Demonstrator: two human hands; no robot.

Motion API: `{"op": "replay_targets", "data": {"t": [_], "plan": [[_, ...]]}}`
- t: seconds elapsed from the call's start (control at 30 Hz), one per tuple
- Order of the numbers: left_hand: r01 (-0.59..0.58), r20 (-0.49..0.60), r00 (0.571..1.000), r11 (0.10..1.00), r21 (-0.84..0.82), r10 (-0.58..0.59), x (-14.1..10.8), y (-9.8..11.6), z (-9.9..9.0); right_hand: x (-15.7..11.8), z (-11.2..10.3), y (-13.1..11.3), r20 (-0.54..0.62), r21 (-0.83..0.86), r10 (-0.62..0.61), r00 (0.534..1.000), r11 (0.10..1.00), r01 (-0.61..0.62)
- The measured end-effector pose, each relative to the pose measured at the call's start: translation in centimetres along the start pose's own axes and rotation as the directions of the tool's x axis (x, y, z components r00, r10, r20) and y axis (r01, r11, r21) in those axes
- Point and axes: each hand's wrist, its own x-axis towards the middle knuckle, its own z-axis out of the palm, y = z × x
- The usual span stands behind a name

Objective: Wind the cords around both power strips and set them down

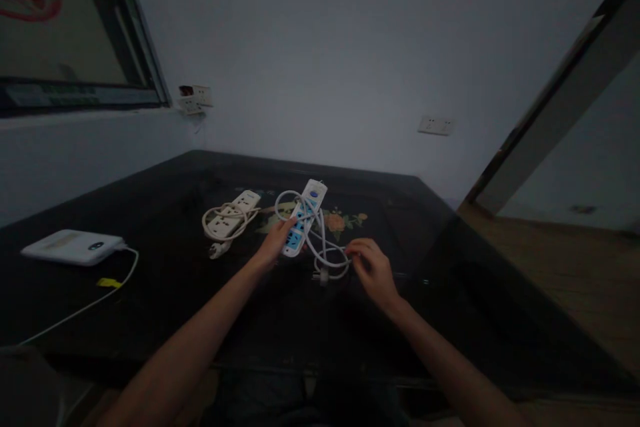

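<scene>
A white power strip with blue socket faces (295,240) is gripped near its lower end by my left hand (274,242), and its far end tilts up to the right. Its pale cord (323,230) loops over the strip and trails toward my right hand (370,267). The fingers of that hand are pinched on the cord at its right side. Below the loops hangs or lies the cord's plug (324,276); I cannot tell which. Left of my hands lies a second white power strip (245,203), its cord wound around it and its plug (218,250) at the near end.
The black table (165,307) has a painted flower pattern (336,221). On its left sit a white power bank (75,247) with a cable and a yellow tag (109,283). Wall sockets (436,125) are on the back wall; a window (75,33) is at left.
</scene>
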Motion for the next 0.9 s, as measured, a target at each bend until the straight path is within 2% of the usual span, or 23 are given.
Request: {"op": "replay_targets", "data": {"t": [0.07, 0.13, 0.2, 0.27, 0.3, 0.37, 0.43, 0.53, 0.7, 0.8, 0.9], "plan": [[0.010, -0.008, 1.000, 1.000, 0.016, -0.009, -0.1, 0.2, 0.0, 1.7, 0.1, 0.6, 0.022, 0.044, 0.116, 0.993, 0.992, -0.117], [0.011, -0.015, 1.000, 0.999, 0.032, -0.011, 0.0, 0.3, 0.0, 2.9, 0.1, 0.9, 0.048, 0.057, 0.158, 0.986, 0.985, -0.160], [0.009, -0.021, 1.000, 0.999, 0.044, -0.008, 0.0, 0.2, -0.1, 3.2, -0.3, 1.0, -0.015, 0.049, 0.189, 0.982, 0.981, -0.188], [0.005, -0.023, 1.000, 0.999, 0.055, -0.003, 0.2, 0.0, -0.3, 2.3, -1.0, 1.1, -0.073, 0.021, 0.279, 0.958, 0.960, -0.278], [0.002, -0.023, 1.000, 0.998, 0.059, 0.000, 0.3, -0.1, -0.4, 1.5, -1.4, 1.3, -0.065, -0.011, 0.347, 0.935, 0.937, -0.349], [-0.007, -0.021, 1.000, 0.998, 0.062, 0.009, 0.4, -0.3, -0.5, -0.5, -2.2, 1.6, 0.016, -0.109, 0.492, 0.871, 0.866, -0.487], [-0.016, -0.016, 1.000, 0.998, 0.061, 0.017, 0.5, -0.5, -0.5, -2.1, -2.3, 2.0, 0.101, -0.193, 0.561, 0.822, 0.821, -0.537], [-0.037, -0.024, 0.999, 0.997, 0.061, 0.038, 0.6, -0.6, -0.4, -2.6, -1.1, 2.3, 0.161, -0.275, 0.593, 0.789, 0.795, -0.541], [-0.071, -0.059, 0.996, 0.996, 0.057, 0.074, 0.7, -0.7, -0.3, 0.5, 2.2, 2.9, 0.185, -0.294, 0.657, 0.731, 0.746, -0.597], [-0.058, -0.063, 0.996, 0.998, 0.036, 0.060, 0.7, -1.0, -0.3, 1.8, 2.7, 3.8, 0.238, -0.187, 0.685, 0.689, 0.728, -0.659], [-0.020, -0.060, 0.998, 1.000, -0.010, 0.019, 0.7, -1.1, -0.1, 1.8, 2.1, 4.1, 0.346, 0.027, 0.653, 0.673, 0.710, -0.703]]}}
